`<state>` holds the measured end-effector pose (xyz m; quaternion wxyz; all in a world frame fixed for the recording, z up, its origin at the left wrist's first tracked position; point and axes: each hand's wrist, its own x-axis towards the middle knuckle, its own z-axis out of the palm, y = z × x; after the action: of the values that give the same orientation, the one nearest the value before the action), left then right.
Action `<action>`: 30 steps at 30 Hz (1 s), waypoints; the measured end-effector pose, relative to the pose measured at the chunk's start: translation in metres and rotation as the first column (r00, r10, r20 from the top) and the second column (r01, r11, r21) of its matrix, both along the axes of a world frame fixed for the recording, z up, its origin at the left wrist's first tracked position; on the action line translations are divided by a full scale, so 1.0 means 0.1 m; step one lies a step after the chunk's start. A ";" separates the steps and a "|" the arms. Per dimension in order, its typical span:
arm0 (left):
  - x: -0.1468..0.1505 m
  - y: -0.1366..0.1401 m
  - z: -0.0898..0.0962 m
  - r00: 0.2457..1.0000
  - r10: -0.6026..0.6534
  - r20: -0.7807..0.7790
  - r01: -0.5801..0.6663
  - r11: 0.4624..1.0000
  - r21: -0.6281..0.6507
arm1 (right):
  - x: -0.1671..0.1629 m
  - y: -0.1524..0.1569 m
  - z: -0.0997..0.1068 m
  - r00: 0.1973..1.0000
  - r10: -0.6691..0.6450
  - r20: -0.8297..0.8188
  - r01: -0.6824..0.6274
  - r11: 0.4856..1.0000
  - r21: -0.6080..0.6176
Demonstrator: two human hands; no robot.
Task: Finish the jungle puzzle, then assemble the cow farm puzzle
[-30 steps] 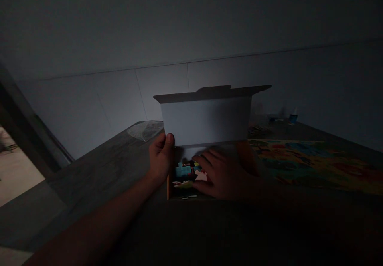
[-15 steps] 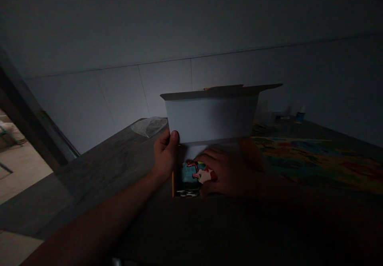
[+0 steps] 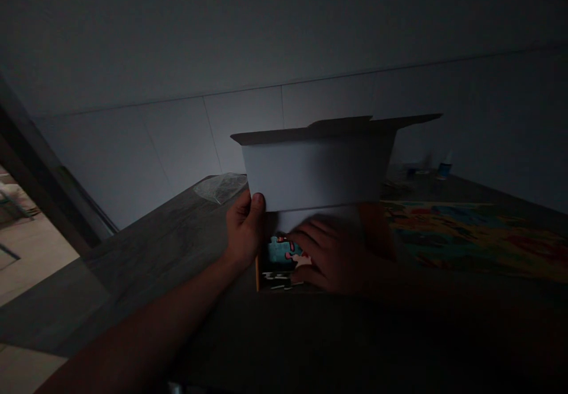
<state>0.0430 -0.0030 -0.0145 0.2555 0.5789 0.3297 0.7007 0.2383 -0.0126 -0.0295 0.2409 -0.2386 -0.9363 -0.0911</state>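
A cardboard box stands on the table with its lid raised, white inside and orange on its side walls. My left hand grips the box's left edge, thumb inside and fingers around the outer side. Inside the box lie jigsaw puzzle pieces, some joined into a teal patch, with pale and pink ones beside it. My right hand is in the box, its fingers and thumb curved around the pieces on the right. Its palm side is hidden and the light is dim.
Right of the box lies a colourful printed sheet on the grey table. A clear plastic bag is at the back left. A small bottle stands at the back right, near the wall.
The lid has tipped slightly and its upper edge reaches further right. My right hand has shifted slightly over the puzzle pieces, and more pale piece edges show at the front. My left hand keeps its grip.
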 end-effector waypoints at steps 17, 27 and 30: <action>0.02 -0.01 0.01 1.000 0.002 0.019 -0.002 1.000 -0.003 | -0.03 0.03 0.01 0.997 0.042 -0.062 -0.046 0.997 -0.064; -0.01 0.02 -0.06 0.998 -0.051 0.033 0.051 0.999 0.020 | -0.02 0.11 0.13 0.999 -0.004 -0.049 -0.015 0.925 -0.379; 0.00 0.01 -0.05 0.998 -0.047 0.034 0.047 0.999 0.006 | -0.02 0.10 0.19 1.000 -0.004 -0.014 -0.003 0.905 -0.425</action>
<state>0.0431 -0.0024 -0.0191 0.2759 0.5752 0.3098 0.7050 0.2363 -0.0027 -0.0104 0.1897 -0.2863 -0.9319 0.1168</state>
